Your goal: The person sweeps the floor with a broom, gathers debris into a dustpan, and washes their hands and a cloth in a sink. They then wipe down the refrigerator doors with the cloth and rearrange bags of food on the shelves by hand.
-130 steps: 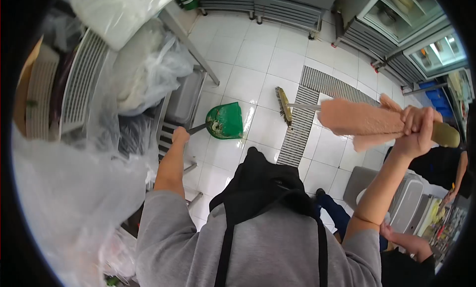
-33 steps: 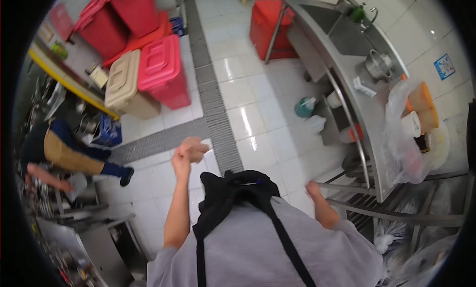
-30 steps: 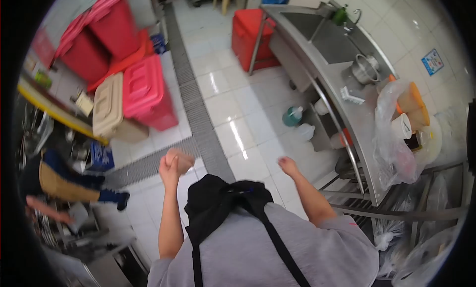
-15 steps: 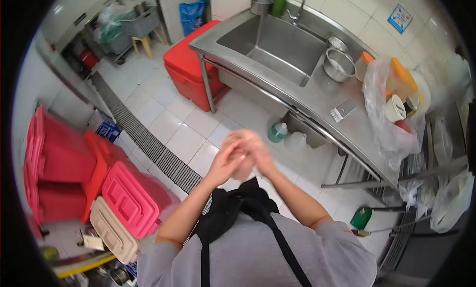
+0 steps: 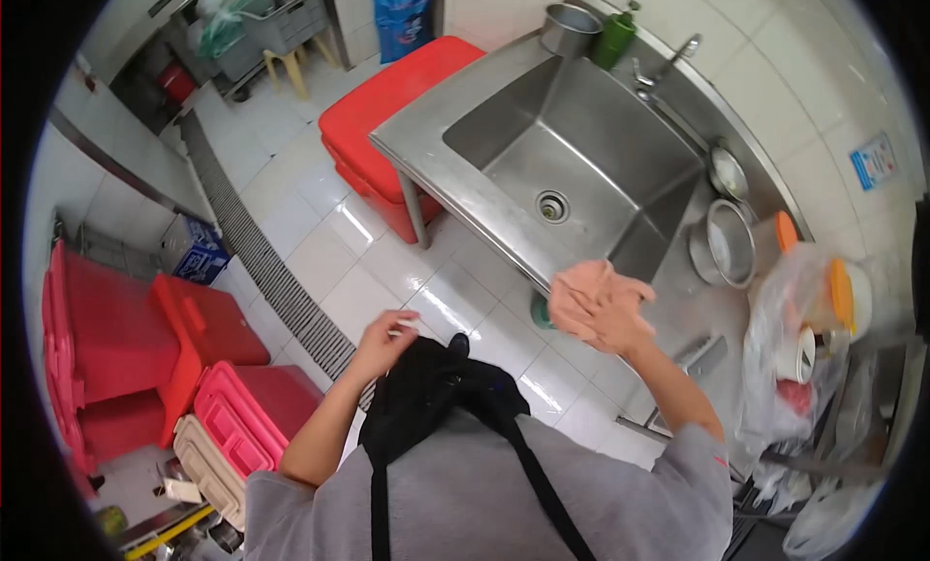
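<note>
One pink cloth (image 5: pixel 584 295) is bunched up in the right hand (image 5: pixel 620 330), fingers clamped on it, right over the front edge of the steel desk (image 5: pixel 421 130). Can't tell if it's actually touching the metal. The left hand (image 5: pixel 386 340) is empty, fingers apart and loosely bent, out over the tiled floor (image 5: pixel 334 275). Behind the cloth there's a deep sink (image 5: pixel 513 169) with the drain showing, plus a faucet (image 5: pixel 668 67) and a green pump bottle (image 5: pixel 614 40) on the back rim. Two metal bowls (image 5: pixel 725 243) sit right of the basin, near a clear plastic bag (image 5: pixel 765 358) around some containers. Red cooler (image 5: pixel 378 125) is by the desk's left end.
</note>
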### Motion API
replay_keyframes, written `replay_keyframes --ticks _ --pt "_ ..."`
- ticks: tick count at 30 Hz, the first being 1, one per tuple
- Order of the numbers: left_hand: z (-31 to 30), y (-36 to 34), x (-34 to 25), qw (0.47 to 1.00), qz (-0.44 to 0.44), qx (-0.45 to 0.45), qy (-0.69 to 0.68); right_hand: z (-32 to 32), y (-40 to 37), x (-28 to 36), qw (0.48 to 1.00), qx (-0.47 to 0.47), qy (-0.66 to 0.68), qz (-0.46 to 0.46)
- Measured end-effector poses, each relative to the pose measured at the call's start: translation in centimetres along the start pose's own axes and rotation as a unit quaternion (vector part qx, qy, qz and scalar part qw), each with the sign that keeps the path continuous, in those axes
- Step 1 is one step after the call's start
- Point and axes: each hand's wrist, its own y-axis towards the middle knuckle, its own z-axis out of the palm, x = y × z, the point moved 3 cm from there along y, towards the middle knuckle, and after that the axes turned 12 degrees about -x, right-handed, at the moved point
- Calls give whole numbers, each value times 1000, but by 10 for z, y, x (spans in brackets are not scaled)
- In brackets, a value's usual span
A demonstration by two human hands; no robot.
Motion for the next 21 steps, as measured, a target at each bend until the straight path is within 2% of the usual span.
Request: replay_keyframes --ticks 1,2,4,5,7,8,10,12,14,15,16,18,19,20,21 --pt "-13 1 5 996 -63 -35 49 -4 37 6 999 14 0 -32" --pt "-21 15 1 993 -72 -92 30 -9 81 13 998 29 -4 -64" --pt "-31 51 -16 971 94 -160 153 11 156 8 997 -50 52 -33" --pt "-31 73 -19 969 95 -169 155 12 195 10 997 -67 24 -21" --pt "-28 120 -19 922 160 -182 301 12 264 16 996 -91 -2 -5" --pt "-30 144 -21 920 163 -179 308 11 292 19 995 -96 -4 -1" --pt "-24 197 -27 863 201 -139 442 22 334 20 992 -125 15 34" --pt "-23 240 -28 849 238 -122 456 29 366 9 985 -153 28 78" --pt "-25 282 -24 828 230 -65 507 32 387 -8 974 -162 115 105" --pt "-25 302 -12 788 256 -57 558 34 393 -21 967 -204 106 112" --pt "-22 316 -26 783 272 -55 556 33 402 -42 964 -215 98 122" --pt "-12 336 -42 814 268 19 515 30 409 -74 929 -335 147 60" --pt "-1 355 -45 812 279 15 512 33 404 -92 930 -310 144 136" --pt "9 372 -48 811 288 25 509 33 403 -112 928 -311 140 149" --pt "21 390 -57 806 312 12 503 27 403 -137 920 -351 126 121"
